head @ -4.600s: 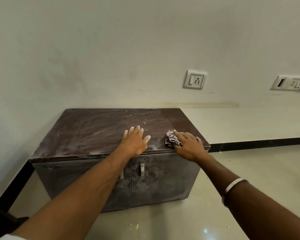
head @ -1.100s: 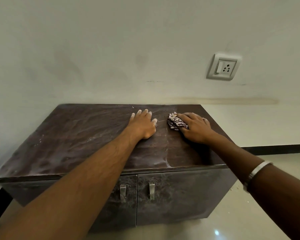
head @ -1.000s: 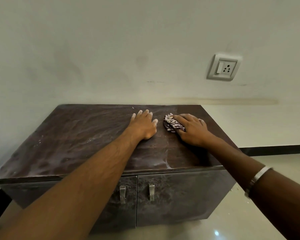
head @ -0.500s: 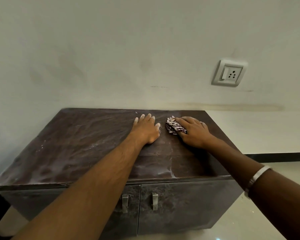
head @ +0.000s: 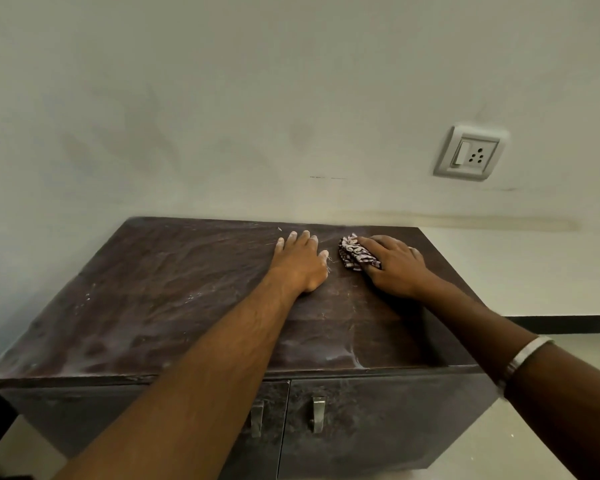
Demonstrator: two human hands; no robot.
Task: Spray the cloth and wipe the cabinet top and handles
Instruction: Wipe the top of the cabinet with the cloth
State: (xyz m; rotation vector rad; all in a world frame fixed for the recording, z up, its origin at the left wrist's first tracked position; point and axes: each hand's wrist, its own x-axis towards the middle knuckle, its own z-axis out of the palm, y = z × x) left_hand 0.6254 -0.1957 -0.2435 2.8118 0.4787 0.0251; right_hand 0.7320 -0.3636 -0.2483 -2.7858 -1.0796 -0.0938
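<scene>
A low dark brown cabinet stands against the wall, its dusty top [head: 160, 299] streaked with white smears. My right hand [head: 395, 266] presses a small patterned cloth [head: 355, 253] flat on the far right part of the top, near the wall. My left hand [head: 300, 259] lies flat on the top just left of the cloth, fingers slightly apart, holding nothing. Two metal handles [head: 317, 414] hang on the doors at the front; my left forearm partly hides the left one [head: 256, 419]. No spray bottle is in view.
A white wall socket [head: 468, 152] sits on the wall above and right of the cabinet. A black skirting strip [head: 561, 323] runs along the wall at the right, above pale floor tiles [head: 506, 441]. A silver bangle [head: 523, 355] circles my right wrist.
Since 4.6 s ago both hands have moved from the front edge to the back of the top. In the last second the cloth slid slightly left and right while the left hand stayed planted.
</scene>
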